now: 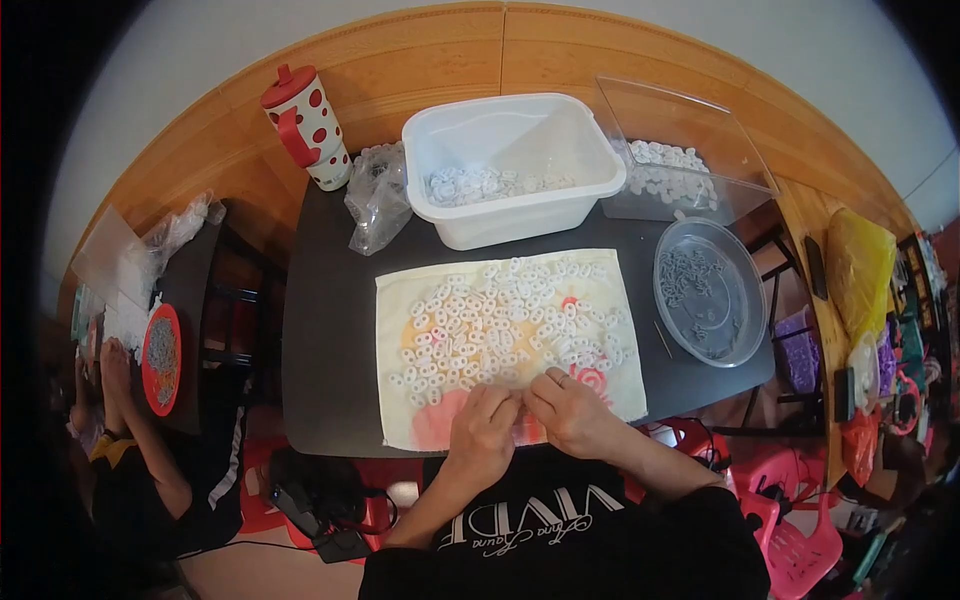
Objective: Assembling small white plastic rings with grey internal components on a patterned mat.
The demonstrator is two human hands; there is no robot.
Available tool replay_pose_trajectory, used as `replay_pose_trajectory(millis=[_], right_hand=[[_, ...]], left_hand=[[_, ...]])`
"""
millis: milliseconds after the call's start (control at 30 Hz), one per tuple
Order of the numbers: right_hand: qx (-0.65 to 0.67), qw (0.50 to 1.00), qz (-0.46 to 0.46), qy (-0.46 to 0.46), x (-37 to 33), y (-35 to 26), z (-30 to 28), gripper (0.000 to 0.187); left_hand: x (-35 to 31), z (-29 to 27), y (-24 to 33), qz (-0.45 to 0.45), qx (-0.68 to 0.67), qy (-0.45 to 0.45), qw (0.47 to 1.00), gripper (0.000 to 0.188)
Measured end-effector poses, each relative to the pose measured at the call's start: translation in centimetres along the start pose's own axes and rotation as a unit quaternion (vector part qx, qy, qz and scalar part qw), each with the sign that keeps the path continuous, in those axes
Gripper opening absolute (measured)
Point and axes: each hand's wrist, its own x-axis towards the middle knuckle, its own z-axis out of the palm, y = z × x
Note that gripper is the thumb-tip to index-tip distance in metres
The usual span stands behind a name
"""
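Note:
My left hand (484, 432) and my right hand (574, 408) meet over the near edge of a pale yellow cloth (393, 310) with pink and orange prints. The fingers of both are pinched together, fingertips close to each other. Whatever they hold is too small or hidden to make out. Just beyond them, many small white plastic pieces with two holes (486, 337) lie scattered across the cloth. To the right stands a round clear plastic tub (718, 325) holding small grey screw-like parts (690, 275).
Behind the cloth stands a white basin (515, 215) with more white pieces. A clear box (690, 180) with white pieces is right of it; a crumpled plastic bag (378, 205) and red-lidded tumbler (312, 130) are left. At another table, a person's hands (115, 365) work beside a red tray (160, 358).

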Motion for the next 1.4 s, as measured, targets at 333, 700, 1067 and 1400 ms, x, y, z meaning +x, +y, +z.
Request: replay_pose_trajectory(millis=[333,700,1067,1400], right_hand=[[-0.023,1.000,0.000,0.015,-0.1,0.0,0.4,0.023],[-0.260,0.886,0.109,0.368,6.8,12.9,-19.5,0.004],[0.000,0.994,0.107,0.039,2.4,7.2,-6.2,0.012],[-0.090,0.993,0.071,-0.013,3.8,4.8,-2.9,0.018]], left_hand=[[-0.3,0.3,-0.3,0.005,0.013,0.013,1.000,0.033],[-0.8,0.3,-0.1,-0.032,-0.034,0.029,0.999,0.031],[-0.5,0.0,-0.2,-0.022,-0.023,0.042,0.999,0.026],[-0.7,0.2,0.0,-0.030,-0.002,0.046,0.998,0.027]])
